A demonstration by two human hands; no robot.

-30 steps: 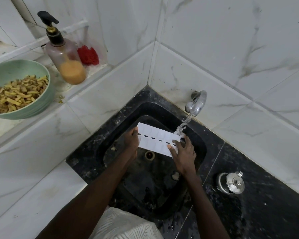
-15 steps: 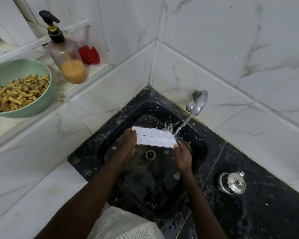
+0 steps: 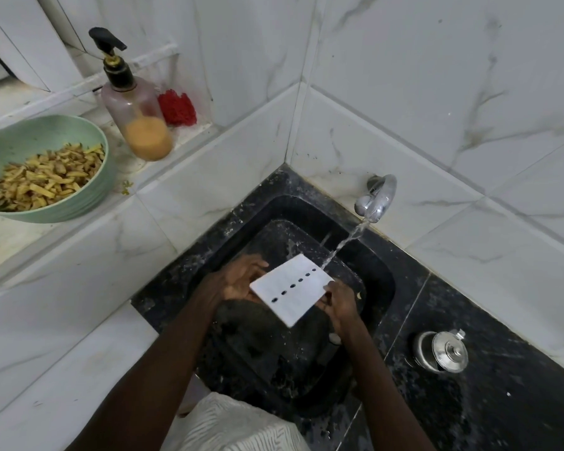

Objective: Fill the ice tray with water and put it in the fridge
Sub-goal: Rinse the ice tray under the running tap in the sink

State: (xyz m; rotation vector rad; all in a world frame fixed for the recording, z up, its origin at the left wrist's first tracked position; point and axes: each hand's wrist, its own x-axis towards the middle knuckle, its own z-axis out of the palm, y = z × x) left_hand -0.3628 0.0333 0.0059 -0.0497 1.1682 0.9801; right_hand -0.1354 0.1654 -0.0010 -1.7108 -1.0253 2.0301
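White ice tray (image 3: 292,289) held tilted over black stone sink (image 3: 376,281), flat face with a row of dark holes toward camera. Left hand (image 3: 238,281) grips its left edge, fingers curled around it; right hand (image 3: 337,304) grips its right edge. Water stream (image 3: 342,244) from chrome tap (image 3: 376,198) meets the tray's far corner. No legible writing on tray, or on pump bottle (image 3: 134,115) on ledge.
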